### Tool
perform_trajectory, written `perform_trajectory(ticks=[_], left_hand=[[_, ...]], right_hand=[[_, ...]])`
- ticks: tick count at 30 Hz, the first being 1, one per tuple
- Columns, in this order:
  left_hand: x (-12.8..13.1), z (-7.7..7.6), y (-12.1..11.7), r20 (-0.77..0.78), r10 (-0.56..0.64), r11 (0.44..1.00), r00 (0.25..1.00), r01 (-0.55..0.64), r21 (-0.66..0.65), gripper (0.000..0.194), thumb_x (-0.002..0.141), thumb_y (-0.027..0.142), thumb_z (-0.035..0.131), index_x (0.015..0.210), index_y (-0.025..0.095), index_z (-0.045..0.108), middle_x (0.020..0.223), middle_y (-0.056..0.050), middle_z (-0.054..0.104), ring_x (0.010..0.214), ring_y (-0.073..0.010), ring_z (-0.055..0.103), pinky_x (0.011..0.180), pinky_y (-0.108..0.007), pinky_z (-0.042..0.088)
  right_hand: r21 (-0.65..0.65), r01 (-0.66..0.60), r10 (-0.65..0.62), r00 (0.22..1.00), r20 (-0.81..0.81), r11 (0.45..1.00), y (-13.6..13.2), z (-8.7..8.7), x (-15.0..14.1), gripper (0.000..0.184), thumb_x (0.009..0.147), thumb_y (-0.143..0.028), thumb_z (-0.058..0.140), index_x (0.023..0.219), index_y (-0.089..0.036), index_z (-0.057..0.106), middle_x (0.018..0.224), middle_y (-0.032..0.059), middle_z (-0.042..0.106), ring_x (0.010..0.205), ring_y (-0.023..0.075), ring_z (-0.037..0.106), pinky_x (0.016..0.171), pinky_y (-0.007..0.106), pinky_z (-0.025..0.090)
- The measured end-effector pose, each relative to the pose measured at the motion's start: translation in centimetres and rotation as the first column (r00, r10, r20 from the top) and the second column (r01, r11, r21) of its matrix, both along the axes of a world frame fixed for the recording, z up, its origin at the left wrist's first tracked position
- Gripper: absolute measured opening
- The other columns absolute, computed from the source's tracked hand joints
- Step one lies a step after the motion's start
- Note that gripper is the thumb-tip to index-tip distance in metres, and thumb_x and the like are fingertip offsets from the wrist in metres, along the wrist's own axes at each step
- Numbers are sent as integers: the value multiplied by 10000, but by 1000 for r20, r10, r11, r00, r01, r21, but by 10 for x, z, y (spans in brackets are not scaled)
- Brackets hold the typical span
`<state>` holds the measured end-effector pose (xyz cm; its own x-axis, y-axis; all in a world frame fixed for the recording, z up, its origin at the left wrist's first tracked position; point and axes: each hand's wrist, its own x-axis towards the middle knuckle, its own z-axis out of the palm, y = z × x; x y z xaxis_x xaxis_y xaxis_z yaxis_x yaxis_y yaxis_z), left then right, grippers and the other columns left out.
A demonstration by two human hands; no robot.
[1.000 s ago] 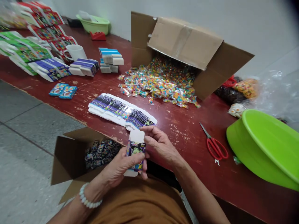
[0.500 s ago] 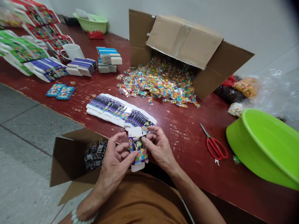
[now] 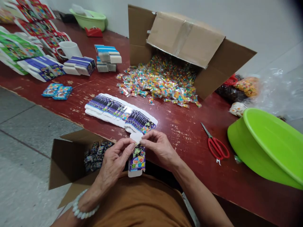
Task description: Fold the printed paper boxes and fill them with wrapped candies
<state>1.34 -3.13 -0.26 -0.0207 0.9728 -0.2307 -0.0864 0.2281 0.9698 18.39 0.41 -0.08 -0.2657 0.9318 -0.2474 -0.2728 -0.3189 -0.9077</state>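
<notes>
Between my two hands, at the table's near edge, is a small purple candy box [image 3: 138,159] with a cartoon face and white end flaps. My left hand [image 3: 119,154] pinches its upper left edge between thumb and forefinger. At the upper right, my right hand [image 3: 159,146] pinches the box near its white top flap. Just beyond lies a long row of overlapping flat purple boxes [image 3: 113,107]. Farther off, a heap of small wrapped candies [image 3: 156,83] spills from a large cardboard carton [image 3: 184,37] lying on its side.
An open carton [image 3: 63,160] with dark small packs stands below the table edge at left. Red-handled scissors [image 3: 216,146] and a green basin [image 3: 262,151] lie to the right. Folded boxes, a white mug [image 3: 69,49] and two blue packs [image 3: 57,91] are at left.
Both hands have moved to the top end of the box and pinch it there. My left thumb has left the box's lower front. The view has shifted slightly.
</notes>
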Motion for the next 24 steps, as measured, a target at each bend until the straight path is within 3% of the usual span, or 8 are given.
perform_trajectory(ticks=[2,4,6,8,11,14,19,24], left_hand=[[0,1,1,-22,11,999,1000,-11,33,237,797,417,764,865,202,690,809,1,706,728,-145,637,683,-219,527],[1,3,2,45,30,999,999,-31,29,319,761,384,805,975,219,635,811,13,709,722,-144,654,689,-228,538],[2,7,1,163,50,998,985,-45,-34,539,721,360,845,1151,257,535,821,26,716,703,-149,677,653,-235,549],[2,10,-2,291,15,987,957,32,-156,644,749,421,821,1263,285,459,846,16,723,665,-162,697,601,-248,556],[3,9,-6,463,-75,909,883,252,-333,507,838,577,669,1173,215,553,842,-46,725,581,-194,701,549,-308,571],[5,4,-6,471,-34,862,881,264,-433,449,881,586,593,1010,157,628,760,-60,710,478,-169,639,468,-300,540],[10,-4,-3,379,-70,933,923,195,-303,513,889,618,560,1053,148,684,699,-38,698,439,-128,576,432,-238,472],[8,-6,-4,277,-160,948,948,225,-224,606,875,689,523,994,130,726,714,-65,722,454,-123,572,466,-238,454]], right_hand=[[-38,-49,48,998,-37,998,2,2,-1,458,579,-312,930,947,-209,676,743,-47,651,648,106,584,679,252,474],[-30,-111,110,993,-44,993,1,0,-2,402,628,-345,907,933,-197,691,735,-37,648,651,111,587,689,265,485],[14,-117,117,992,-38,993,-1,-4,-3,304,698,-403,859,814,-178,691,746,-6,666,672,124,597,706,284,498],[80,-68,70,997,-25,994,-3,-8,-4,291,735,-441,825,776,-189,685,737,-1,665,624,119,580,651,280,494],[265,-69,32,989,141,962,-4,-8,-2,236,793,-445,769,832,-217,722,760,3,657,600,121,576,594,270,474],[388,-168,33,943,333,906,-3,-3,1,199,840,-414,725,850,-216,742,850,33,695,732,147,634,685,287,503],[115,-201,190,976,106,973,1,3,-1,251,801,-422,761,800,-184,683,832,24,730,518,104,599,543,268,505],[-48,-160,160,987,-19,986,2,10,-6,277,695,-383,843,807,-168,708,660,2,698,493,122,603,499,264,503]])
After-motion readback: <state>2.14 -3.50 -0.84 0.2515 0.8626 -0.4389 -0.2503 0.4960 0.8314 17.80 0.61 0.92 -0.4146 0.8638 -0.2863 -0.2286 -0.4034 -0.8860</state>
